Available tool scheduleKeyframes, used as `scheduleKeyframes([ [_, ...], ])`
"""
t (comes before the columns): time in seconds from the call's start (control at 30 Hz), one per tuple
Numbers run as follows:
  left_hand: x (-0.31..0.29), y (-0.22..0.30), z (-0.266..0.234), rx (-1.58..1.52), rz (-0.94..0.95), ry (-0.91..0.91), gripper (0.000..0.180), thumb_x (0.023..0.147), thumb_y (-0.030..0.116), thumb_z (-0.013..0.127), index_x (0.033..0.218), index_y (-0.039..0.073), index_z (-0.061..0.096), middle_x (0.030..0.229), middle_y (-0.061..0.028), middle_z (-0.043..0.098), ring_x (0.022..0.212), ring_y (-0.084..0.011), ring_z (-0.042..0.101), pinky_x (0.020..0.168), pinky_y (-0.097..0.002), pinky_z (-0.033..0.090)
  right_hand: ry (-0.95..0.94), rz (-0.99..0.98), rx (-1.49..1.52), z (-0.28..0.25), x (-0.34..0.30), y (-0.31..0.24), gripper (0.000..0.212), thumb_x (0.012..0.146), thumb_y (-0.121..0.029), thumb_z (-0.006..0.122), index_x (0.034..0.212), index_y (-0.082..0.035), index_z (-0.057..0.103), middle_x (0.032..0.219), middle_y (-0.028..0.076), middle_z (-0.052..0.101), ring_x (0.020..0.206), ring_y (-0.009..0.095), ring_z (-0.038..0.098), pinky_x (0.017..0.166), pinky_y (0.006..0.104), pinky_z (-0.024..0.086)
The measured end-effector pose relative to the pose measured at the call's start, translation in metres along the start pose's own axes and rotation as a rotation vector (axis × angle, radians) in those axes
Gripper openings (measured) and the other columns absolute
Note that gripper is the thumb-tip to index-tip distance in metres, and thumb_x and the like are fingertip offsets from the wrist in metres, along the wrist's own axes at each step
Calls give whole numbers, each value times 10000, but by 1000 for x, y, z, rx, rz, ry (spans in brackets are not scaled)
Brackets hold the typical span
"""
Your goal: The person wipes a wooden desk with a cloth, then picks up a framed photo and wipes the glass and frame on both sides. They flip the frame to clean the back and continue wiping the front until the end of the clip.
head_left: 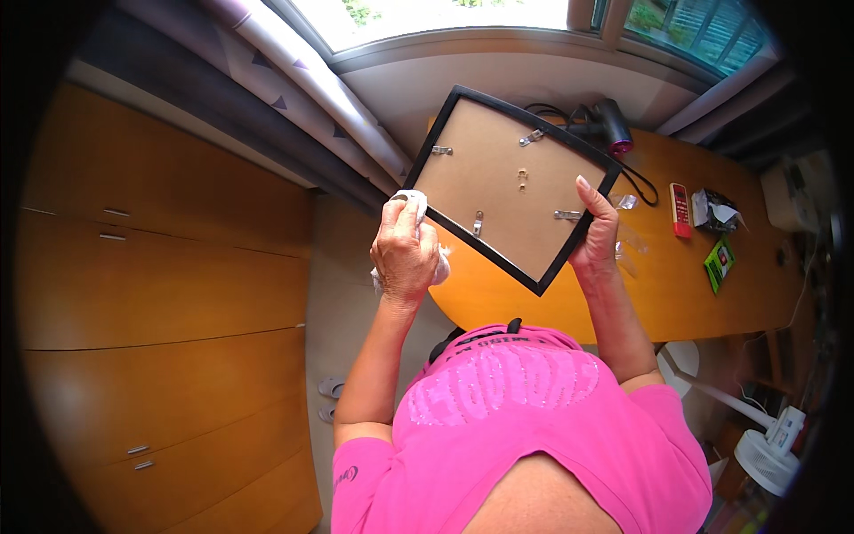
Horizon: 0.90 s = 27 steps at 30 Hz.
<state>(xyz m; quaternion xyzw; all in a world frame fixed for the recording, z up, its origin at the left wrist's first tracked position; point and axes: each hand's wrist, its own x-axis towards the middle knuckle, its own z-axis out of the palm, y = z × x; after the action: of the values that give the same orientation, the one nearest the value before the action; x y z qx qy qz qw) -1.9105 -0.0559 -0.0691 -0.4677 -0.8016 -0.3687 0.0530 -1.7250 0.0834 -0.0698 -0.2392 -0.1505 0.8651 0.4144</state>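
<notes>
A black picture frame point(498, 200) is held up over the desk, its brown backing board with metal clips and a small hanger facing me. My right hand point(595, 230) grips its right edge, thumb on the back side and fingers hidden beneath. At the frame's left corner, my left hand point(405, 249) is closed around a crumpled white cloth point(439, 266). Part of the cloth sticks out above the fingers, touching or very near the black edge; I cannot tell which.
On the wooden desk point(569, 307) lie a hair dryer point(612, 126), a red remote control point(680, 210), a green packet point(719, 264) and a black-and-white package point(714, 210). Drawers point(169, 285) line the left side. A white fan point(767, 458) stands at lower right, slippers point(330, 388) on the floor.
</notes>
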Motion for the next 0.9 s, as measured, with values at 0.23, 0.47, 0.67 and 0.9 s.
scheduleKeyframes([
  [0.23,-5,2,3,191,87,-4,270,724,60,540,982,5,599,961,-105,550,808,-300,582,682,-396,491,-4,-44,-125,-2,0,2,253,850,-154,566,1053,-3,557,969,105,629,858,226,633,749,355,523],
  [0.47,1,-25,-28,213,-55,97,265,718,62,534,966,15,615,977,-100,560,825,-308,591,700,-402,489,-58,-54,-78,11,-7,-3,216,841,-158,581,993,-5,583,927,112,649,799,229,653,716,344,542],
  [0.67,-11,-5,-2,96,28,124,287,706,26,555,987,16,613,966,-95,564,826,-299,593,707,-385,493,-71,-7,-78,7,-3,0,229,839,-166,587,999,-3,577,935,119,645,809,235,650,724,354,537],
  [0.9,-34,20,11,-34,198,-60,265,711,39,569,969,-2,610,977,-134,580,807,-311,597,692,-377,491,61,-85,-62,7,-4,14,247,839,-182,588,1012,-8,564,956,112,627,851,234,622,774,363,503],
])
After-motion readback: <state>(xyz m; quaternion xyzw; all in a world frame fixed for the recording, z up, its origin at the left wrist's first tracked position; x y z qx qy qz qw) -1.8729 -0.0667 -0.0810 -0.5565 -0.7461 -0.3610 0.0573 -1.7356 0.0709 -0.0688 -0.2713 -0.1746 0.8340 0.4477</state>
